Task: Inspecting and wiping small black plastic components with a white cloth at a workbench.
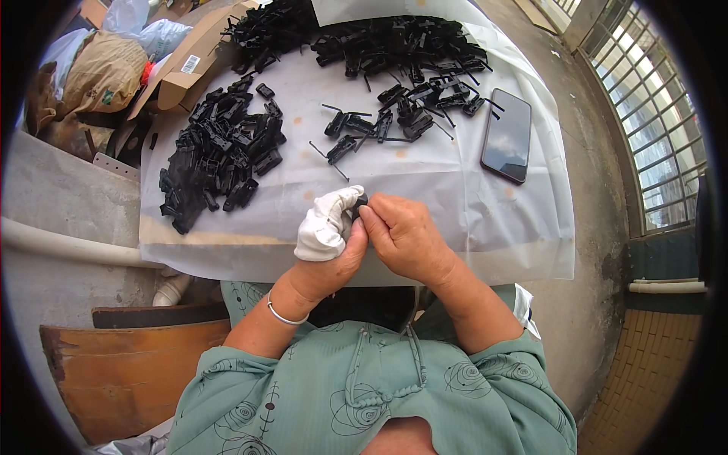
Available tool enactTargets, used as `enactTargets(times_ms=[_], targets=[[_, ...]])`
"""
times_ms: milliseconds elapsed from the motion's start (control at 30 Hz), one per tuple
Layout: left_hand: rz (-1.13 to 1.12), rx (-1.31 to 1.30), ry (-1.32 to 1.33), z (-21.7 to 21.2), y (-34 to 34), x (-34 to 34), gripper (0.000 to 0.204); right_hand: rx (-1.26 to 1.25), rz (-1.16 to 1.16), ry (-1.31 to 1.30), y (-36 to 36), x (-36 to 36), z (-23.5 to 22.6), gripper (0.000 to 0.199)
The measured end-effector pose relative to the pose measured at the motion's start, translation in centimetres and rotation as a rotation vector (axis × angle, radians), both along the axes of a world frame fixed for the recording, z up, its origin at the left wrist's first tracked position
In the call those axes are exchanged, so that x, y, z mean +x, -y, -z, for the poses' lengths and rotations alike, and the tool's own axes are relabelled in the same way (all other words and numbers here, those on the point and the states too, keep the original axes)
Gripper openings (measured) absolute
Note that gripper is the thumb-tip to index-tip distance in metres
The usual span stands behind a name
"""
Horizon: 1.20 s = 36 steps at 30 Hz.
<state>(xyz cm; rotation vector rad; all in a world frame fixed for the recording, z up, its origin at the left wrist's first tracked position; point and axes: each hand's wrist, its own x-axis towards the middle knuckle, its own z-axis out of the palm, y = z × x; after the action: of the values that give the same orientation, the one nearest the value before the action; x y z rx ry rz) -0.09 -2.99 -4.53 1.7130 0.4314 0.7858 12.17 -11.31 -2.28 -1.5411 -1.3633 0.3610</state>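
Observation:
Close together over the table's near edge, both my hands are closed on one small black plastic part (360, 203). My left hand (331, 231) wears a white cloth glove over the fingers, with the thumb bare, and pinches the part from the left. From the right, my bare right hand (406, 233) grips it between thumb and curled fingers. Most of the part is hidden by the fingers. Just beyond lie several loose black plastic parts with thin protruding stems (343, 148). A pile of black parts without visible long stems (220, 144) is at the left.
Plastic sheeting (303, 171) covers the table. A larger heap of black parts (402, 42) lies at the far side. At the right rests a smartphone (506, 136). A cardboard box (186, 72) and bags (106, 72) crowd the far left; a barred window (652, 114) is at right.

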Motion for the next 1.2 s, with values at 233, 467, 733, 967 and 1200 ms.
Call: enactTargets(times_ms=[233,467,733,967,1200], targets=[[-0.008,0.126,-0.045,-0.7,-1.0,0.1,0.033,-0.026,-0.006,-0.079,-0.3,0.2,0.0,0.016],[0.141,-0.558,0.086,-2.3,-1.6,-2.0,0.036,-0.054,-0.063,0.093,0.1,0.8,0.3,0.01],[0.137,-0.63,0.131,-3.1,-2.2,-2.7,0.034,-0.084,-0.127,0.039,0.1,0.6,-0.8,0.009],[0.262,-0.326,-0.15,-3.5,-1.4,-2.6,0.038,-0.037,-0.139,-0.207,0.2,0.7,-1.0,0.012],[0.28,-0.362,-0.149,-3.7,-0.4,-2.1,0.032,-0.098,-0.076,-0.321,0.0,-0.2,-0.6,0.014]])
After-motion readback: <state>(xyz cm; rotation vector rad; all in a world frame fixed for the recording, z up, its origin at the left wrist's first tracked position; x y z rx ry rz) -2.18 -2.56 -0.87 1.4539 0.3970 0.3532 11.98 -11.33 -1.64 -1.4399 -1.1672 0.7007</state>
